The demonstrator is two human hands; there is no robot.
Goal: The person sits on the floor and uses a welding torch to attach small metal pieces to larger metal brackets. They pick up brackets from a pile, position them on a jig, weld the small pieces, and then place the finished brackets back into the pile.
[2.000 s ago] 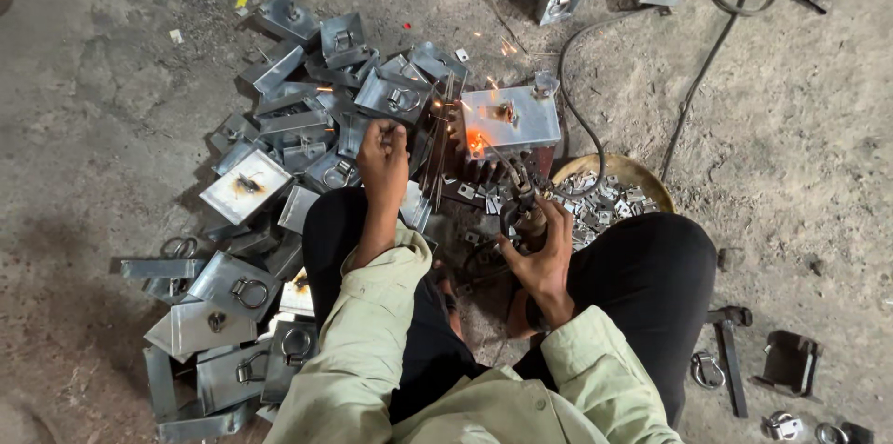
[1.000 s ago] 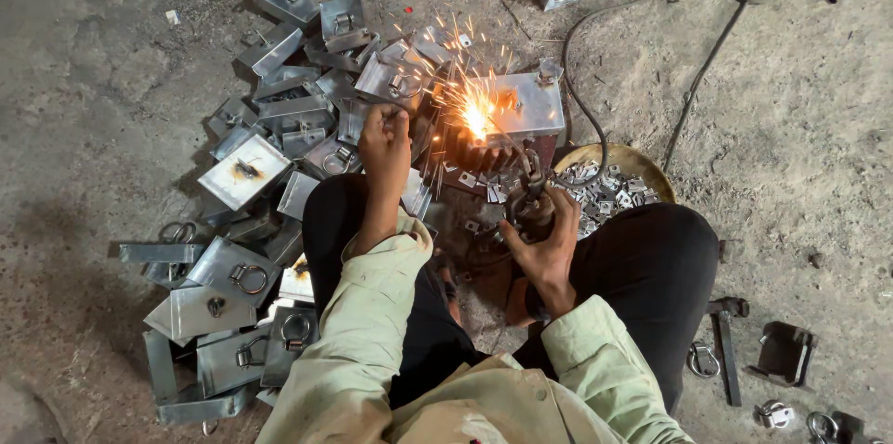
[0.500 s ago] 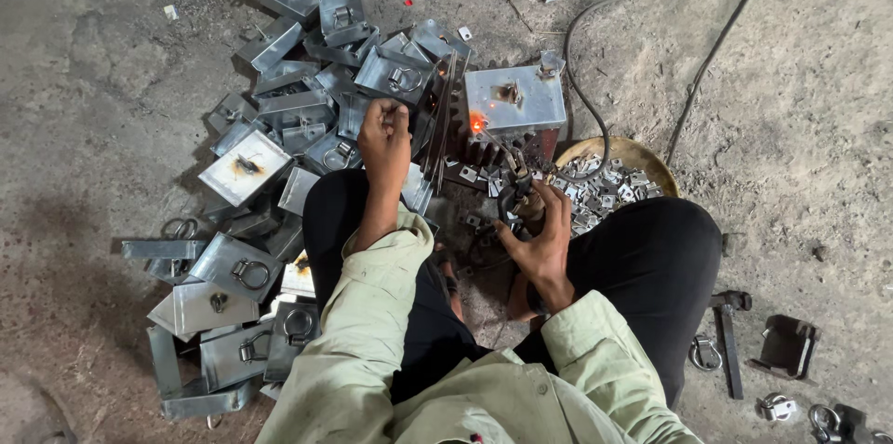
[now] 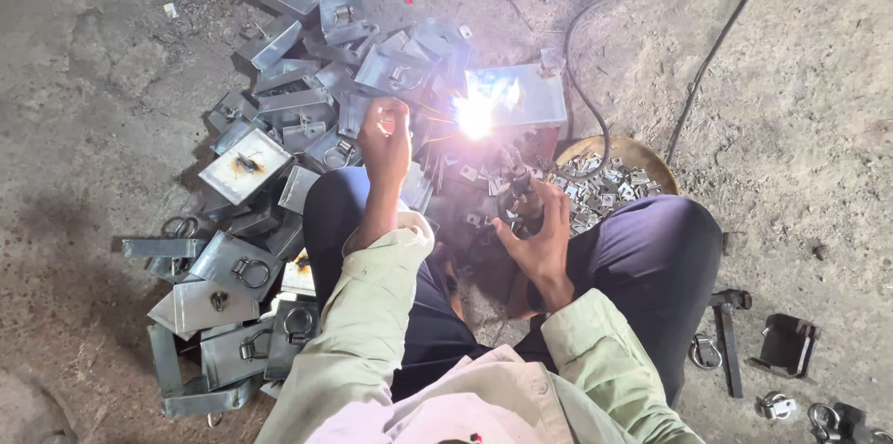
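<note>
Looking straight down at someone sitting on a dusty concrete floor, welding. The left hand point(image 4: 384, 139) sits just above centre of the frame with its fingers curled shut around what looks like a thin welding rod, though glare hides most of it. The tip meets a grey metal plate point(image 4: 521, 98) right of that hand, where a white-blue arc flash point(image 4: 474, 114) blows out the detail. The right hand point(image 4: 539, 230), lower and nearer centre, is wrapped tight on a dark round part point(image 4: 517, 202); can't tell exactly what it is. No labels or packaging to read anywhere, just bare steel. A big heap of grey folded brackets with ring handles point(image 4: 251, 221) fills the left and upper left, packed right up against the left knee, so there's barely any room on that side. A shallow round pan of small metal clips point(image 4: 605, 179) sits right of centre, touching the right thigh. A black cable point(image 4: 716, 44) snakes across the upper right. The far right and the left edge are open floor, with a few loose brackets point(image 4: 786, 346) at lower right.
</note>
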